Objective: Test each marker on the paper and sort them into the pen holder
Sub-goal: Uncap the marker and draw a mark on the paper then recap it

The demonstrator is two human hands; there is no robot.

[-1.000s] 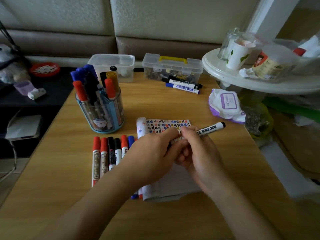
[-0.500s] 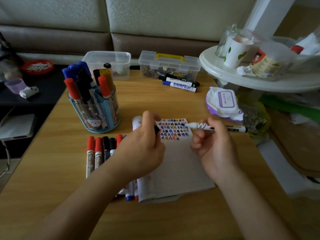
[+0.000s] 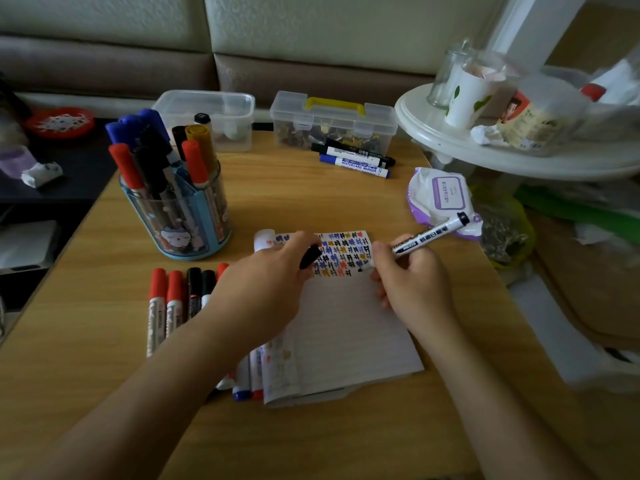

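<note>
One second on: uncapped | right hand gripping black whiteboard marker, nib on paper at edge of coloured marks; left hand pinching black cap | test stroke likely next; pen holder well left

Dim soft daylight, dark vignetted corners, wide-angle edge bending, slight blur

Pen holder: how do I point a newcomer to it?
On the wooden table, look to its far left side. The pen holder stands there, beyond the row of loose markers. Unlike the clear boxes behind it, it is round, blue-trimmed and full of upright markers.
</note>
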